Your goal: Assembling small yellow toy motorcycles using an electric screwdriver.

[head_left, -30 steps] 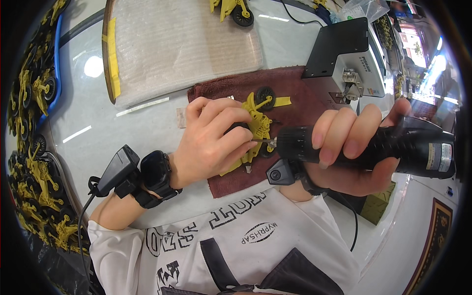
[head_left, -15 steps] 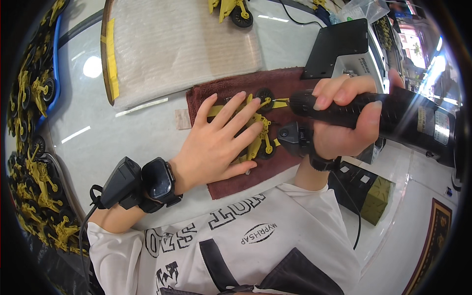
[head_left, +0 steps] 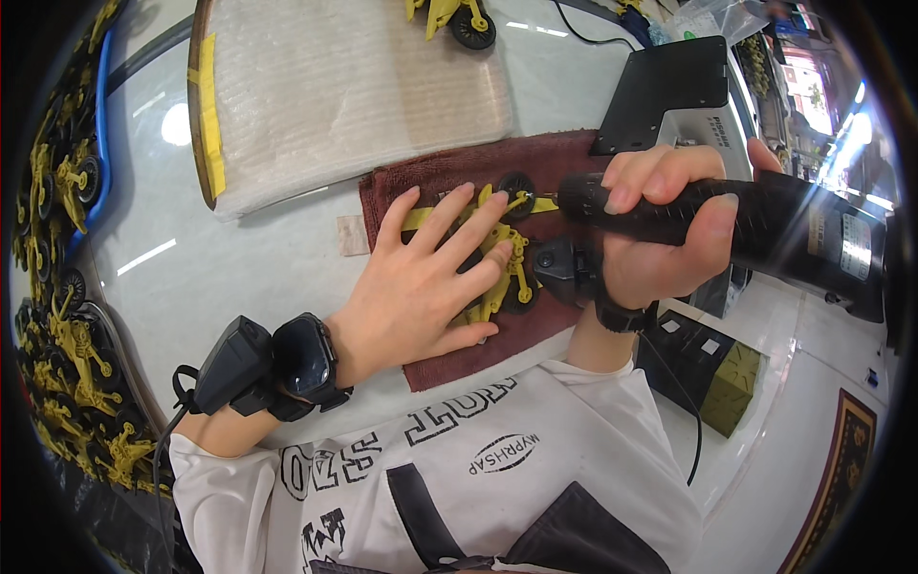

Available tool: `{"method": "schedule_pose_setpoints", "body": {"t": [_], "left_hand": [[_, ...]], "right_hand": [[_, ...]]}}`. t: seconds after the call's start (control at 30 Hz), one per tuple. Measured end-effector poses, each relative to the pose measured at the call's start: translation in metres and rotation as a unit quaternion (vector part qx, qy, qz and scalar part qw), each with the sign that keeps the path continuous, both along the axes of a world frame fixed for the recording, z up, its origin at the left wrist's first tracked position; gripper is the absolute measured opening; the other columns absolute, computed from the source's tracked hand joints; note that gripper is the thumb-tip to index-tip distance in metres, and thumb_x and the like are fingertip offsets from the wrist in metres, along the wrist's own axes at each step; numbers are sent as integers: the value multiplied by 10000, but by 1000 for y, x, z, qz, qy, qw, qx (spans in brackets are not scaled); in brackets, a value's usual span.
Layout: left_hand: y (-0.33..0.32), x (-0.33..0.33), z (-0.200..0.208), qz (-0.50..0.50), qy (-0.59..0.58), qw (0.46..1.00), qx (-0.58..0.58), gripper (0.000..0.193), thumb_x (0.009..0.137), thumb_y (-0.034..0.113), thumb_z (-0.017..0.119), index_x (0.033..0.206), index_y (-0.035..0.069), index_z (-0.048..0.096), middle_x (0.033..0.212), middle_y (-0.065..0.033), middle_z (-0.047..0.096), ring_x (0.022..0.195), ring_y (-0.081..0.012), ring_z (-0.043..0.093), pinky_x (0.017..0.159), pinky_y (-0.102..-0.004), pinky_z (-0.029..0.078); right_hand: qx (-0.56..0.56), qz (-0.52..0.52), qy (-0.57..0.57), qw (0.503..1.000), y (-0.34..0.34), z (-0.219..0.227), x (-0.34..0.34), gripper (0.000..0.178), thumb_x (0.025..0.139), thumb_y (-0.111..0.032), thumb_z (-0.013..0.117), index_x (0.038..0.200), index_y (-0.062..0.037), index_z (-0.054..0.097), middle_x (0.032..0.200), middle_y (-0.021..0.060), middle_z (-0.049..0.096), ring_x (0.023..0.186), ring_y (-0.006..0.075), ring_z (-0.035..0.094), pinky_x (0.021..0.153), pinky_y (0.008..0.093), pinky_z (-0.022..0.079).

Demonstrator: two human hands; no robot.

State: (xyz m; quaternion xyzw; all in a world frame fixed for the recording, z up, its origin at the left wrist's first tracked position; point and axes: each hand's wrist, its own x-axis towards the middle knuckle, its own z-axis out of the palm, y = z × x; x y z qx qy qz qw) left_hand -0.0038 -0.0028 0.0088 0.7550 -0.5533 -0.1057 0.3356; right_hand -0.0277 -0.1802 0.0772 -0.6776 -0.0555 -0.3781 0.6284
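My left hand (head_left: 426, 277) lies with fingers spread over a yellow plastic toy vehicle (head_left: 507, 251), pressing it onto a dark red towel (head_left: 449, 362). The toy's black wheels (head_left: 515, 194) show beyond my fingertips; much of its body is hidden under the hand. In my right hand (head_left: 674, 234) is a black electric screwdriver (head_left: 779, 220), lying almost level, its nose pointing left. Its thin tip meets the toy near the hub of the far wheel; exact contact is too small to tell. Wrist-worn black devices (head_left: 571, 271) sit on both wrists.
A wrapped flat board (head_left: 354, 105) with yellow tape stands beyond the towel, another yellow wheeled toy (head_left: 470, 24) on it. A blue-edged tray of similar toys (head_left: 72, 191) is at the left. A black-topped device (head_left: 665, 91) and a dark box (head_left: 708, 368) are at the right.
The screwdriver's nose has come slightly left, closer to the wheel hub, and less of its thin bit shows. My left hand stays pressed on the toy.
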Motion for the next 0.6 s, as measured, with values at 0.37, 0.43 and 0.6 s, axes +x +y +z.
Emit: {"method": "schedule_pose_setpoints", "body": {"t": [0.37, 0.43, 0.6], "left_hand": [[-1, 0, 1, 11, 0, 1000, 5, 694, 643, 472, 684, 1228, 146, 502, 1407, -100, 352, 1235, -313, 360, 984, -516, 241], [-2, 0, 2, 18, -19, 1000, 17, 721, 646, 490, 671, 1260, 162, 485, 1411, -91, 352, 1218, -303, 375, 964, -496, 263], [-2, -2, 1, 20, -30, 999, 18, 717, 648, 498, 657, 1259, 162, 488, 1408, -87, 360, 1196, -298, 393, 943, -485, 278]], "right_hand": [[23, 38, 8, 999, 0, -5, 8, 478, 765, 5, 564, 1136, -2, 262, 699, 118, 543, 494, 156, 510, 502, 311, 484], [5, 34, 17, 999, 0, -5, 7, 468, 768, 0, 562, 1130, 2, 266, 691, 116, 543, 491, 155, 509, 502, 308, 484], [83, 77, 15, 993, -8, -2, 6, 579, 765, -39, 565, 1237, 22, 233, 641, 95, 539, 476, 148, 510, 496, 280, 478]]}}
